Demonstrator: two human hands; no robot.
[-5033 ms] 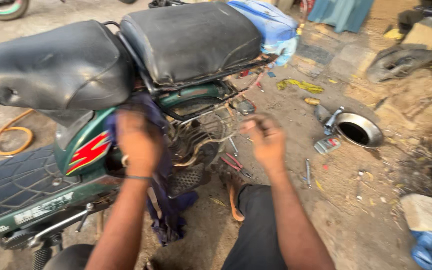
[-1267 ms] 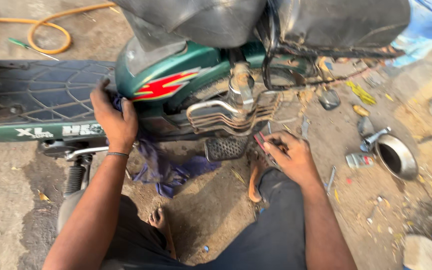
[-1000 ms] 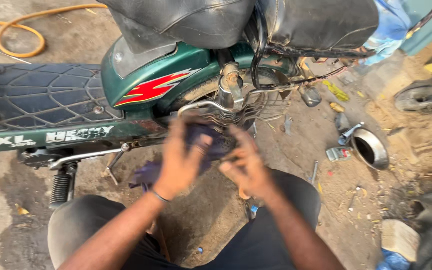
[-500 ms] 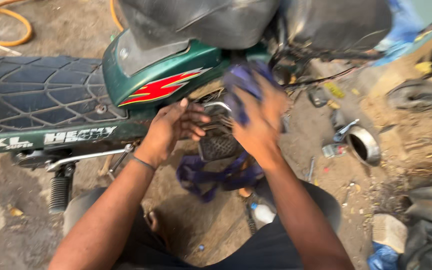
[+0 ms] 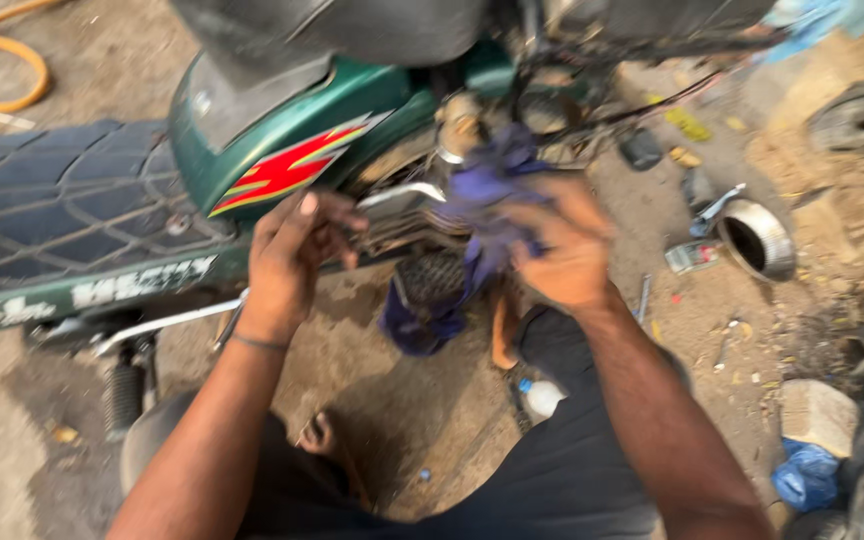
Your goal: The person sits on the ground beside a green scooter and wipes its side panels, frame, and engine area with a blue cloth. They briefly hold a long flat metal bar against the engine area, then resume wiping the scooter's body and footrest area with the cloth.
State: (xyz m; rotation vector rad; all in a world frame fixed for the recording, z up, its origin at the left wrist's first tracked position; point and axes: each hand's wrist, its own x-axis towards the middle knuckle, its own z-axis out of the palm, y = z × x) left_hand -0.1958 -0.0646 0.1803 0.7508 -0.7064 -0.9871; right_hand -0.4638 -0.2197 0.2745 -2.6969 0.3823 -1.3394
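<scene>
Purple cloth [image 5: 472, 215], bunched and blurred, is pressed against the engine [image 5: 422, 215] of a green moped [image 5: 282, 130], just below the black seat [image 5: 342, 25]. One end of it hangs down past the finned engine block toward the dirt ground [image 5: 372, 370]. The right hand [image 5: 562, 250] is clenched around the upper part of the cloth, knuckles toward the camera. The left hand [image 5: 297, 250], with a thin band at the wrist, sits just beside the cloth at the edge of the green side panel with its red and yellow flash; its fingers [image 5: 337, 215] are curled near a chrome pipe [image 5: 402, 195], but whether they grip anything cannot be told.

To the left lies the ribbed black footboard [image 5: 62, 210], and beyond it an orange hose [image 5: 12, 70] curls on the ground. To the right, well apart from the hands, a round metal bowl [image 5: 757, 240] lies on its side among small tools and scraps. A stone block [image 5: 817, 415] and a blue bag [image 5: 802, 475] sit at the lower right.
</scene>
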